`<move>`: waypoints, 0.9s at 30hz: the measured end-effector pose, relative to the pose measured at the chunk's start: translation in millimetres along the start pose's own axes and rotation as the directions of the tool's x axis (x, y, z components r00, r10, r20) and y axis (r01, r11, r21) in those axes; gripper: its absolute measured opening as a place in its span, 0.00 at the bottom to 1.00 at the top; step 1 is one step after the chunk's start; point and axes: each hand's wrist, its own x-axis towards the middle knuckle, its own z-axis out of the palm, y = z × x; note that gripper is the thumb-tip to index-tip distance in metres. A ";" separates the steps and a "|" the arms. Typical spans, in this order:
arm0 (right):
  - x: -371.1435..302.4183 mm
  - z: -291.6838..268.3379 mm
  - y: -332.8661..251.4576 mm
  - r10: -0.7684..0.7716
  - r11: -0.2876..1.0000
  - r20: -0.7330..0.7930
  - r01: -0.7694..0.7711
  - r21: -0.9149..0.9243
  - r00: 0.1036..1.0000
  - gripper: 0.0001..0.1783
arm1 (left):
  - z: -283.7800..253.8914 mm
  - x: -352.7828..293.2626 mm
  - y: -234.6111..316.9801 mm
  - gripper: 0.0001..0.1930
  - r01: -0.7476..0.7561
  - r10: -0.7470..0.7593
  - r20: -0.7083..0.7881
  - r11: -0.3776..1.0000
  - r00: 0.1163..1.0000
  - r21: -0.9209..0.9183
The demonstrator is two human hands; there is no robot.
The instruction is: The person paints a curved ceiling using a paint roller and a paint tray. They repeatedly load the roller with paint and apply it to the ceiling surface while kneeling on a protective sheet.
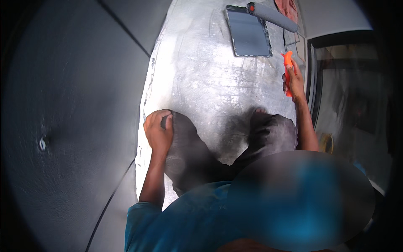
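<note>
A pale, shiny, scuffed surface (201, 75) runs beneath the squatting person; smooth dark-grey panels (79, 80) with black seams stretch along the left, and a dark-framed glazed opening (348, 101) stands at right. Far along the surface lies a rectangular tray (231, 31), the grey paint roller (273, 18) across its far right corner. The right hand (295, 82) grips the orange handle (288, 59); the left hand (158, 131) drapes loosely over the knee (181, 126).

roller handle (288, 62): orange | roller sleeve (275, 19): grey, red left end | tray (252, 55): slate-grey inside | sheet (216, 84): silvery-white, grey streaks | far-right cloth (287, 6): pinkish-red | left wall (79, 88): grey, black lines | shirt (184, 206): teal
</note>
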 end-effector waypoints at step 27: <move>357.4 83.3 172.9 -0.050 0.989 0.225 0.080 -0.126 0.973 0.34 | 462.8 144.9 161.0 0.37 0.872 -0.568 0.693 0.097 0.444 -0.479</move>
